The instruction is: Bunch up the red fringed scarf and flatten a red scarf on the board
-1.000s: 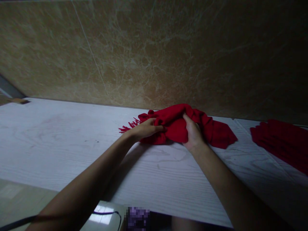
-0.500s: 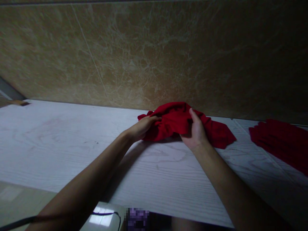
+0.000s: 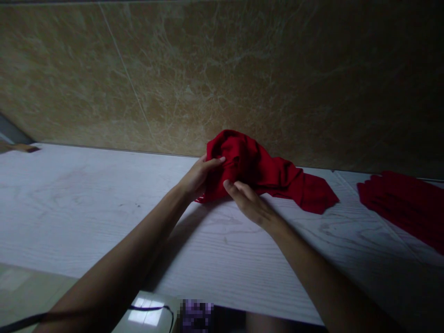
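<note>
A bunched red cloth (image 3: 256, 164) rises off the white wood-grain table, with its far end lying flat to the right in a pointed corner. On the cloth's left edge my left hand (image 3: 201, 175) is closed, thumb on top and the other fingers hidden behind the fabric. Lower down, my right hand (image 3: 246, 199) pinches the near edge of the same cloth between thumb and fingers. What the cloth is, a garment or a plain piece, cannot be made out from its folds.
More red fabric (image 3: 402, 203) lies in folds at the right of the table (image 3: 86, 203). A brown marbled wall (image 3: 190, 83) borders the back edge. At the far left is a small wooden piece (image 3: 26, 147). A dark cord (image 3: 149, 307) hangs below the front edge.
My right hand has moved left along the cloth, closer to my left hand. The cloth's left part is now lifted higher and gathered, while its right end stays put.
</note>
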A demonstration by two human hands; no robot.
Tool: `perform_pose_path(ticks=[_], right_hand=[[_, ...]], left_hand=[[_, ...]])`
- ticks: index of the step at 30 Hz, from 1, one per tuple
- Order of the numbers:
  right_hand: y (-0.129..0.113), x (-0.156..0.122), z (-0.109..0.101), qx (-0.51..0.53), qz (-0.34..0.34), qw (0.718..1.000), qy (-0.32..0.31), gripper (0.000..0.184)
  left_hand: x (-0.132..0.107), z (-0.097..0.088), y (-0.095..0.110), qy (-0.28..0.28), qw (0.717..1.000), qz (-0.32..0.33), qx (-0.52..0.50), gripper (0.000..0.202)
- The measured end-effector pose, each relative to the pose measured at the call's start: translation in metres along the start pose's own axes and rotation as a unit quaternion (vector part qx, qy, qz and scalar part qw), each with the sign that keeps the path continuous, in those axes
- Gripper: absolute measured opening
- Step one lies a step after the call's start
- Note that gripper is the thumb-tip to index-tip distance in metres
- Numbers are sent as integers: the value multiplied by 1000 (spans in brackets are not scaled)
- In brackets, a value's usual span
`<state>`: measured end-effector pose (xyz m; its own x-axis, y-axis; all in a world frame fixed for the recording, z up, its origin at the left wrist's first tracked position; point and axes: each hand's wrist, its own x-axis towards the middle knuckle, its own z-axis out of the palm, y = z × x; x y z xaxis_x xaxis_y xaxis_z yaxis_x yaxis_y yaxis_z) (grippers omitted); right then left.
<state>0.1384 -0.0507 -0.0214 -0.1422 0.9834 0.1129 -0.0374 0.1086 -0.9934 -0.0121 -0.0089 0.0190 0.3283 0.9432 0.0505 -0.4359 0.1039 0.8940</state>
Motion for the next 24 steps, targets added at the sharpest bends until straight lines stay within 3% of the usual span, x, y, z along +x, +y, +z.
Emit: perform_pose_path(ticks=[3,6,12,18,24], right_hand=[[-4,-8,1,-127,-5,991,-45,41],[-8,-10,3,-86,0,996,-37,36],[-11,-3,7,49,-82,993,66,41],[0,10,-1,52,-38,974,215,32],[12,18,-11,109,-26,959,260,29]], left_hand=[[0,3,-3,14,999,18,30,33],[0,4,-6,2,998,12,56,33],[-5,1,-7,-80,990,12,116,45],[-4,-3,-9,-60,984,17,168,43],[2,1,-11,-13,990,3,138,19]])
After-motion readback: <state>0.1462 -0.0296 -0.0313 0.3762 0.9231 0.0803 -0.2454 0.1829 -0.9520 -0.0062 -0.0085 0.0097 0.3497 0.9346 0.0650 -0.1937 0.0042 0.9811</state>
